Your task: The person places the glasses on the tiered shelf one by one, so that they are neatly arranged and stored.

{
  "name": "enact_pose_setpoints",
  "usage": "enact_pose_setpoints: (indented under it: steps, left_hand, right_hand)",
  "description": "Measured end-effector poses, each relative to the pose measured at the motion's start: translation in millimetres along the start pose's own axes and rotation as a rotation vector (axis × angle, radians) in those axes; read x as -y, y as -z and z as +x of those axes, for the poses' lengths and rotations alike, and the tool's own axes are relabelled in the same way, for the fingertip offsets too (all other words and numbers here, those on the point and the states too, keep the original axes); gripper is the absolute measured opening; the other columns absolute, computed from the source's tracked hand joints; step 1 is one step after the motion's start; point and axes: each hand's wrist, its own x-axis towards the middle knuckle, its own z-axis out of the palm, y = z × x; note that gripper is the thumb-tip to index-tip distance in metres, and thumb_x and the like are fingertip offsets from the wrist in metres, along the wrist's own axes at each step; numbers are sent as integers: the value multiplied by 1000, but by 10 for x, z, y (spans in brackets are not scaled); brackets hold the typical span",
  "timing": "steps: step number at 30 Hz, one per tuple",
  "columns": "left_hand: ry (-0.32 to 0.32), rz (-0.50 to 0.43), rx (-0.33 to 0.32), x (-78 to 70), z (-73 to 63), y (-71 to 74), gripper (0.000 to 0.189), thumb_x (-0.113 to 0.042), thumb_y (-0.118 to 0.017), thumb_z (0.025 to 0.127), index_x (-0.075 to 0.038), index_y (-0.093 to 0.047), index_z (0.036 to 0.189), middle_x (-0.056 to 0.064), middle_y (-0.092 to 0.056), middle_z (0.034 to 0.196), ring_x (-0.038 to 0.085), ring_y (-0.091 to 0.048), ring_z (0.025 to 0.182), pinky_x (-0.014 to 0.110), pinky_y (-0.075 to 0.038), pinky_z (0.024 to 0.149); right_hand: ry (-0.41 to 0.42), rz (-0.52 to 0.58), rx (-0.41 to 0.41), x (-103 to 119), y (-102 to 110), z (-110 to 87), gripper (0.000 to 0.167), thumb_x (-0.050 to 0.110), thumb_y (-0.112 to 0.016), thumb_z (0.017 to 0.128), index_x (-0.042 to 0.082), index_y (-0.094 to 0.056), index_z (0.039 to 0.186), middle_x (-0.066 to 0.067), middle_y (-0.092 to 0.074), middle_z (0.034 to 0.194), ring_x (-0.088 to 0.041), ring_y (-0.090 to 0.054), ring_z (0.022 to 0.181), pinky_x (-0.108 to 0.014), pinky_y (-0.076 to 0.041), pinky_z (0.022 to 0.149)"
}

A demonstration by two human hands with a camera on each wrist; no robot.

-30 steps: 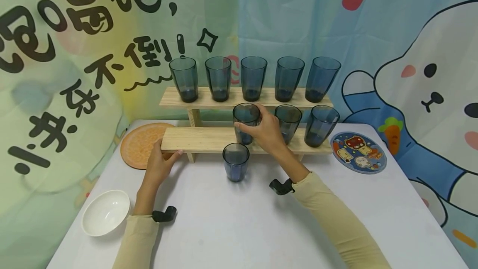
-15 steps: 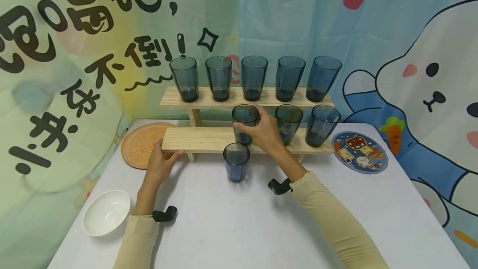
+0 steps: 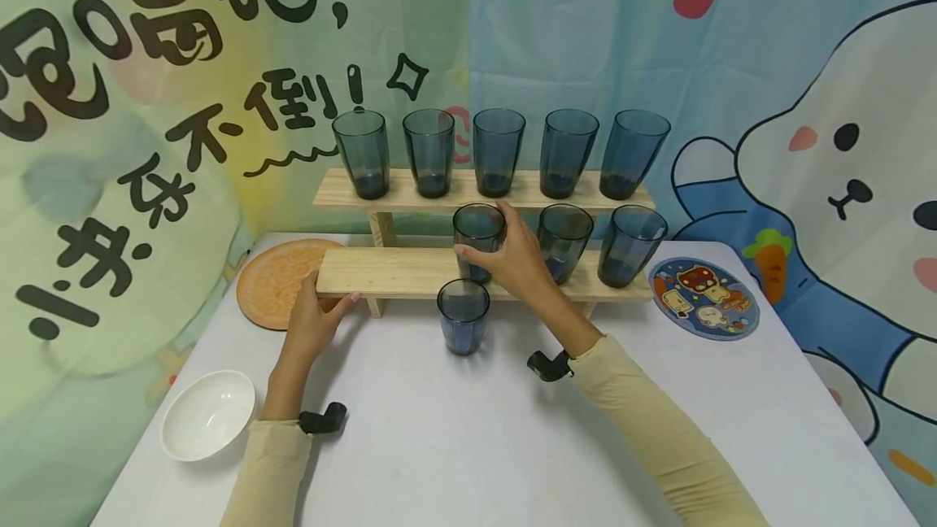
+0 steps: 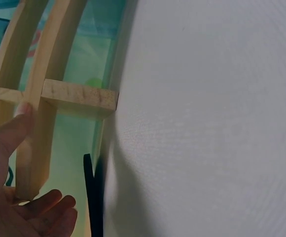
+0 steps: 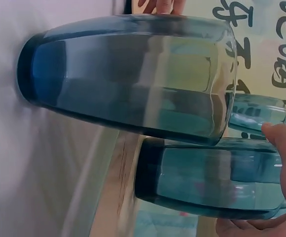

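Observation:
My right hand (image 3: 516,259) grips a blue-tinted drinking glass (image 5: 207,177) between thumb and fingers; it stands upright on the lower board of a two-tier wooden shelf (image 3: 388,271). In front of it, a similar glass (image 3: 464,317) stands on the white table, and in the right wrist view it partly covers the held one. At the lower board's left end my left hand (image 3: 313,320) holds the wood, its thumb (image 4: 19,121) on the front edge and its fingers round the end. To the right on that board are two more glasses, a nearer one (image 3: 565,244) and a farther one (image 3: 632,246).
Several matching glasses line the upper board (image 3: 461,185). An orange round mat (image 3: 271,287) lies left of the shelf, with a white bowl (image 3: 208,417) nearer the front. A blue patterned round mat (image 3: 704,299) lies at right. Behind hangs a printed cloth (image 3: 542,23).
My right hand and the glass it holds have shifted slightly left along the lower board. My left hand stays on the board's end.

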Motion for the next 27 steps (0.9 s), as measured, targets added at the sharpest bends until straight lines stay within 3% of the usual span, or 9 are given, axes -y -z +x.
enact_pose_setpoints:
  steps: [9, 15, 19, 27]
  left_hand:
    - [-13, -41, 4, 32, -4, -17, 89, -32, -71, 103, 5, -17, 163, 33, -34, 162, 48, -44, 146, 58, -40, 119]
    - [-25, -52, -8, 37, 7, -20, 87, -31, -71, 103, 5, -19, 163, 33, -35, 161, 47, -47, 144, 57, -43, 117]
    - [-20, -44, -2, 25, 4, -25, 88, -32, -71, 103, 5, -18, 163, 34, -35, 161, 48, -47, 144, 57, -43, 117]
    - [-18, -40, -1, 26, 5, -20, 89, -32, -71, 104, 5, -16, 163, 34, -33, 162, 47, -44, 147, 57, -41, 119]
  right_hand:
    - [65, -86, -59, 146, 107, -356, 100, 55, -76, 94, 16, -22, 169, -15, -24, 172, -44, -31, 156, -69, -37, 116]
    - [149, -55, -101, 159, 154, -622, 84, 49, -76, 97, 13, -39, 162, -10, -41, 163, -37, -43, 149, -59, -41, 118]
    - [188, -3, -77, 26, 55, -754, 74, 42, -80, 95, 10, -50, 154, -7, -51, 155, -31, -52, 143, -49, -44, 118]
    - [133, -40, 27, -229, -256, -855, 83, 48, -84, 89, 11, -49, 155, -10, -55, 152, -35, -54, 139, -58, -45, 114]
